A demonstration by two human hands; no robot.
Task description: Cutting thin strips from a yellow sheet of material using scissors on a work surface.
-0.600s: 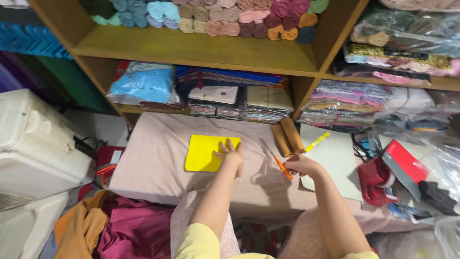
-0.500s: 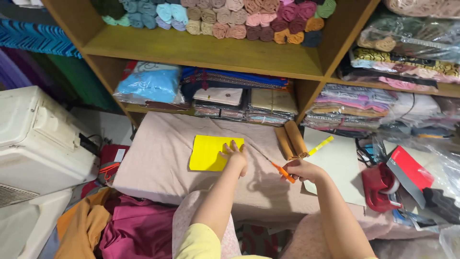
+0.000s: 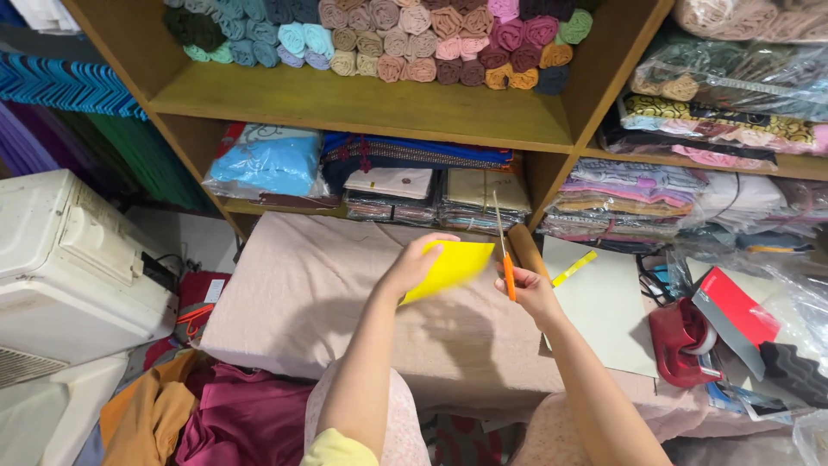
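Your left hand (image 3: 412,263) pinches a flat, matte yellow paper sheet (image 3: 450,266), lifted at frame centre above the pinkish woven cloth (image 3: 293,293). Your right hand (image 3: 528,289) is closed round orange-handled scissors (image 3: 504,246), thin metal blades up, just right of the sheet. Brown fabric roll (image 3: 526,246) sits behind, partly hidden by scissors & hand. Pale card (image 3: 604,311) w/ yellow strip (image 3: 574,267) centre-right; red tape dispenser (image 3: 681,341) lower right. Can't tell if the blades are open.

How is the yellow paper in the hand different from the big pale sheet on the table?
The yellow paper is bright, small and lifted in the left hand; the pale sheet is dull greyish, larger and lies flat on the pink-covered table. Both are thin, flat sheets.
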